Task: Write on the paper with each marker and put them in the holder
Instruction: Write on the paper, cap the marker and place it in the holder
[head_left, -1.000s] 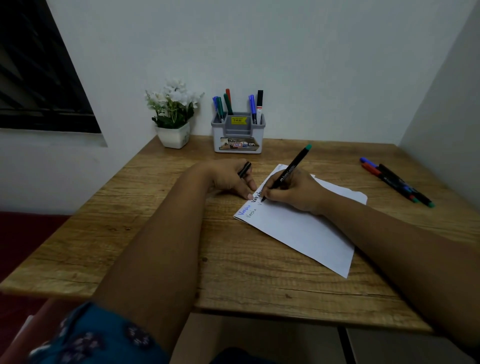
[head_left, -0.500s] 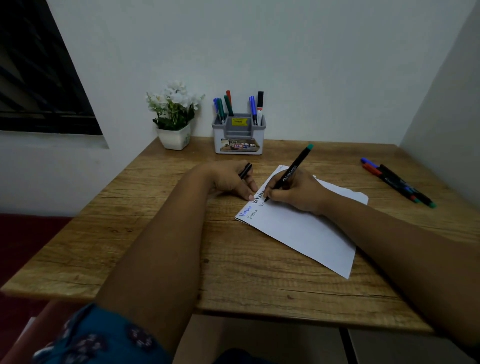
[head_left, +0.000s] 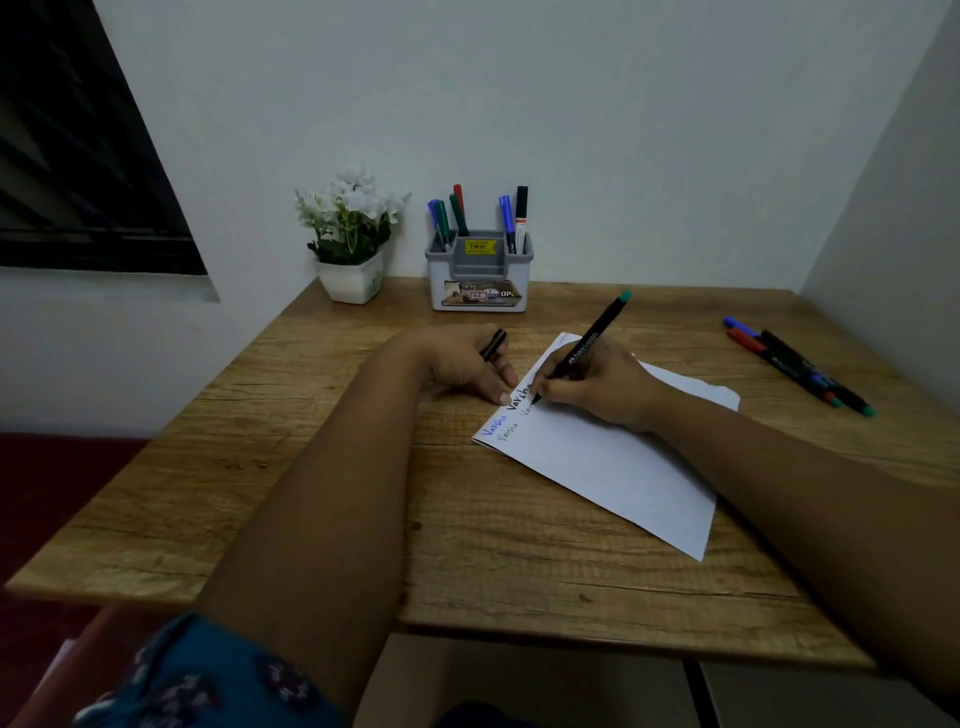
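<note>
Short teal-blue sleeve (head_left: 208, 675) with dark floral print on left arm; forearms bare.

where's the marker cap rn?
Head view: the cap is gripped in the left hand, left of the paper, in front of the holder.

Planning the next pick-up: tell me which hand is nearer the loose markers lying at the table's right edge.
Right. The right hand, holding a black marker with a teal end on the white paper sheet, lies left of the loose markers; the left hand, farther left, holds a black cap.
</note>
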